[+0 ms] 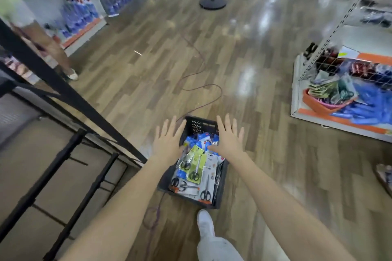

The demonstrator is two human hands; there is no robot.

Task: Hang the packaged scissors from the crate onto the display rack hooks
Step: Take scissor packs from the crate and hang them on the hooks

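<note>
- Both arms stretched out over black crate (198, 125) on wood floor (148, 65), crate at 6 o'clock of frame.
- Left hand (167, 141) flat, fingers spread, grasping nothing; hovering above crate's 9 o'clock rim.
- Right hand (228, 139) flat, fingers spread, grasping nothing; above crate's 2 o'clock side, thumb over the packs.
- Packaged scissors (196, 167) heaped loose inside crate, green-card packs on top, white-card ones toward 6 o'clock.
- Display rack with wire grid (331, 63) well apart at 3 o'clock; hooks too blurred to make out.
- Cable (201, 89) trailing on floor at 12 o'clock of crate.
- Step in hand, likely: reach down, pick one pack.
- Best taken: top green pack, pinched at card edge, hang hole kept free; single pack only, mind cable underfoot.
</note>
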